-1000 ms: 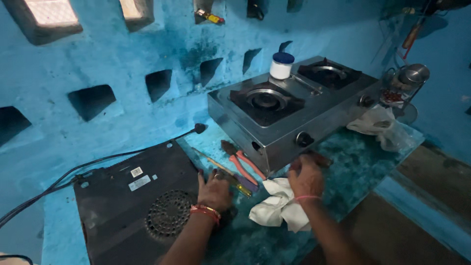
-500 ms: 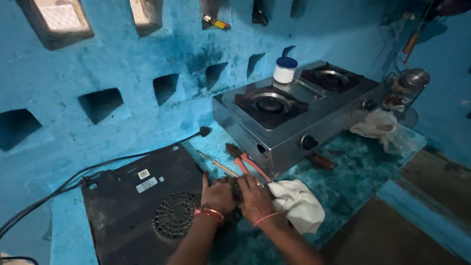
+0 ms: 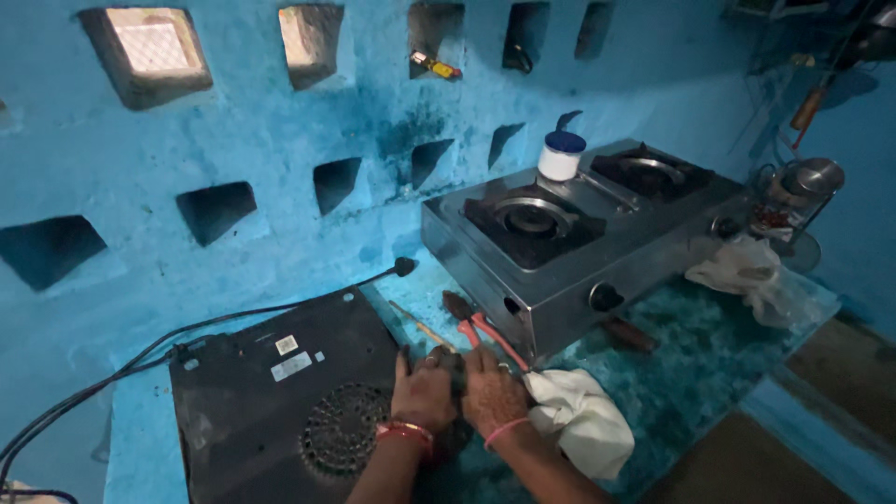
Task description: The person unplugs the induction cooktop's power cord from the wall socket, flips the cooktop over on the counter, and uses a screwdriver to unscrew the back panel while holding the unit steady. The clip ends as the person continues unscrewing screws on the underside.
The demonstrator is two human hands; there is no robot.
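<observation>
Both hands low centre, side by side, touching. Left hand [image 3: 425, 392] rests on the right edge of the black flat appliance [image 3: 280, 411], which lies underside up with its round vent grille [image 3: 347, 431] just left of the wrist. Right hand [image 3: 492, 394] sits just beside it, on the bench [image 3: 709, 373]. Something small and dark shows between the two hands; too hidden to name. Grip state of either hand: cannot tell, fingers curl down and hide the palms.

White cloth [image 3: 583, 420] touches the right wrist, lying near the bench's front edge. Red-handled pliers [image 3: 481, 327] and a thin screwdriver [image 3: 422, 327] lie just beyond the fingertips, in the narrow gap between the appliance and the two-burner gas stove [image 3: 579, 233]. Tight there, little room.

Black power cord [image 3: 140, 364] runs off the appliance to the left along the blue wall [image 3: 280, 121]. White jar with a blue lid [image 3: 562, 155] stands on the stove top between the burners. Crumpled plastic bag [image 3: 747, 275] at the stove's right end. Open bench surface lies right of the cloth, in front of the stove, up to the front edge.
</observation>
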